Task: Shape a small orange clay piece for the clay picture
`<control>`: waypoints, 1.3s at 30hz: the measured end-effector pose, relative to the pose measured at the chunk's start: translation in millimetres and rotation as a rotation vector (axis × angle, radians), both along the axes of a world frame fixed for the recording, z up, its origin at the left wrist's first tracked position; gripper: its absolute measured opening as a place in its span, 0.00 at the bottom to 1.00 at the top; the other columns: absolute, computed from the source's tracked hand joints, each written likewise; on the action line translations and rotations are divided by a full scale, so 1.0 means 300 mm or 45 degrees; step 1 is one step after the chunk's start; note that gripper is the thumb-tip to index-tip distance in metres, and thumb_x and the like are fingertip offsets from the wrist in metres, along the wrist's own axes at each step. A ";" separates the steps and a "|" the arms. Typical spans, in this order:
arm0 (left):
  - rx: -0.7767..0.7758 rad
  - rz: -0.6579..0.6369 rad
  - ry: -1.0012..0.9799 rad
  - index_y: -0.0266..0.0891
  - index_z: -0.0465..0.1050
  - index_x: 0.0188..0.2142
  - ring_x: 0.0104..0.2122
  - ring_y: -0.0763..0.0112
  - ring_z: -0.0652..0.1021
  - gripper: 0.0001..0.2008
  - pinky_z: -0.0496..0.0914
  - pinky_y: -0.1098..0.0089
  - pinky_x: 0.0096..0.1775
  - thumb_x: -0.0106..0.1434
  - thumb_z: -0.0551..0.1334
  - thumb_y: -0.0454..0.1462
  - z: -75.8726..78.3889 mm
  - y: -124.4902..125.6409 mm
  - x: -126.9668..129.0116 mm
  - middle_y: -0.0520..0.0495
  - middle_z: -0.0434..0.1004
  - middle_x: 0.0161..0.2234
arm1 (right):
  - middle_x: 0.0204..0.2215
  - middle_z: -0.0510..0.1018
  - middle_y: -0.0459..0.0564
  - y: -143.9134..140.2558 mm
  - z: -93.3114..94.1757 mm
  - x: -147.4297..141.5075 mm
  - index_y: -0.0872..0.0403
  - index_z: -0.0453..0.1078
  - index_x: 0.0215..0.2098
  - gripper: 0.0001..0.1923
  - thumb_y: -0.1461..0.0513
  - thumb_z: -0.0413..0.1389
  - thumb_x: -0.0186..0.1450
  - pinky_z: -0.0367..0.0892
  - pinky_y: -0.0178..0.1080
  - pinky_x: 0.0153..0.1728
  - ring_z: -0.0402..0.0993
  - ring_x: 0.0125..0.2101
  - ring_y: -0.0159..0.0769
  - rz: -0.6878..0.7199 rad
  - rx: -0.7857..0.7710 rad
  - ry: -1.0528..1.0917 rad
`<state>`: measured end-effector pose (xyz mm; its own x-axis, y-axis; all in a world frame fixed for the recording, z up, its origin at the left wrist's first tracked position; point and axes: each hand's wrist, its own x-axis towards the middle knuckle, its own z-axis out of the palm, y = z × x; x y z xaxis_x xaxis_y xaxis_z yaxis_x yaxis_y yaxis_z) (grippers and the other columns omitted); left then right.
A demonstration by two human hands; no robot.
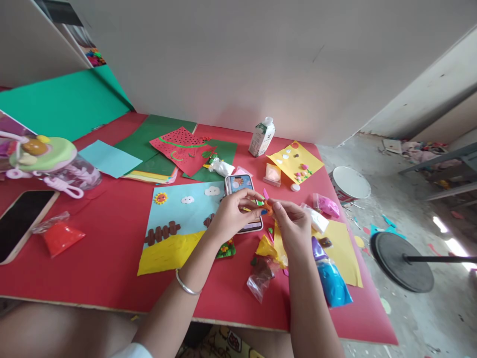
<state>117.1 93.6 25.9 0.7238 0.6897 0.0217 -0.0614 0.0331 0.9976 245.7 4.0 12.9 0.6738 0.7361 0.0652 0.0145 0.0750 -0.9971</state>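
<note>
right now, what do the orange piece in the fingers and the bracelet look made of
Orange piece: perhaps modelling clay, smooth, judging by its rounded, even-coloured look; too small for certainty. Bracelet: probably metal, polished, given its silvery shine.

Your red-topped table (pixel 108 268) carries 1 black-screened rectangular phone (pixel 26 223), 1 blue-and-yellow paper picture (pixel 182 216) and 1 white-capped, green-and-white boxy carton (pixel 261 137).

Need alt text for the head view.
The left hand and right hand pinch a small orange piece near a lit phone on a red table. To the left lies a picture with a sun, clouds and brown fence; a blue bag lies to the right.
</note>
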 end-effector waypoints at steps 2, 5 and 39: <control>0.079 0.081 0.026 0.39 0.74 0.40 0.31 0.69 0.80 0.14 0.76 0.73 0.31 0.57 0.67 0.42 0.005 -0.002 0.000 0.48 0.79 0.30 | 0.31 0.83 0.50 -0.005 0.005 -0.008 0.51 0.79 0.34 0.14 0.52 0.66 0.53 0.76 0.42 0.36 0.80 0.34 0.41 0.154 0.006 -0.003; 0.261 0.135 0.031 0.39 0.75 0.39 0.32 0.70 0.79 0.10 0.75 0.74 0.32 0.59 0.65 0.42 0.017 -0.004 -0.002 0.47 0.79 0.33 | 0.32 0.83 0.49 -0.004 0.009 -0.017 0.50 0.79 0.35 0.14 0.56 0.68 0.50 0.77 0.43 0.36 0.80 0.34 0.41 0.228 0.037 0.000; 0.214 0.077 0.026 0.37 0.73 0.33 0.31 0.71 0.78 0.08 0.75 0.72 0.34 0.56 0.66 0.39 -0.004 -0.012 0.011 0.48 0.77 0.31 | 0.30 0.83 0.51 0.003 0.004 0.003 0.52 0.77 0.31 0.14 0.53 0.67 0.51 0.77 0.43 0.36 0.80 0.33 0.41 -0.019 0.005 -0.065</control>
<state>120.3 90.1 24.6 0.6825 0.7200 0.1257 -0.0376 -0.1372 0.9898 246.6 4.8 14.0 0.6803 0.7258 0.1025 0.0662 0.0784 -0.9947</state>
